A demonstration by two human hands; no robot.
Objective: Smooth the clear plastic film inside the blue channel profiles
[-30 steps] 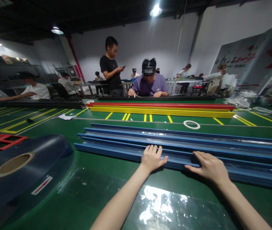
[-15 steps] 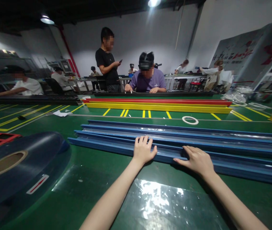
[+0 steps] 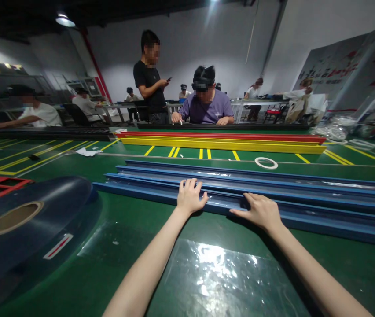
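Several long blue channel strips [image 3: 309, 189] lie side by side across the green table. My left hand [image 3: 189, 197] rests over the nearest blue channel strip [image 3: 141, 190], fingers spread across its top and thumb out to the right. To its right, my right hand [image 3: 260, 210] straddles the same strip, thumb along the near side and fingers over the top; the fingertips are partly hidden. Between my forearms a clear plastic sheet [image 3: 220, 281] lies flat and catches the light.
A large roll of clear film [image 3: 65, 202] sits at left by a red frame [image 3: 5, 187]. Beyond the strips are a white tape ring [image 3: 266, 163], yellow and red bars [image 3: 220, 143] and white scraps [image 3: 88, 152]. A person in purple [image 3: 207, 108] works across the table.
Both my hands have shifted left, and the nearest blue strip has slid slightly left against the others. My view has tipped down and turned a little.
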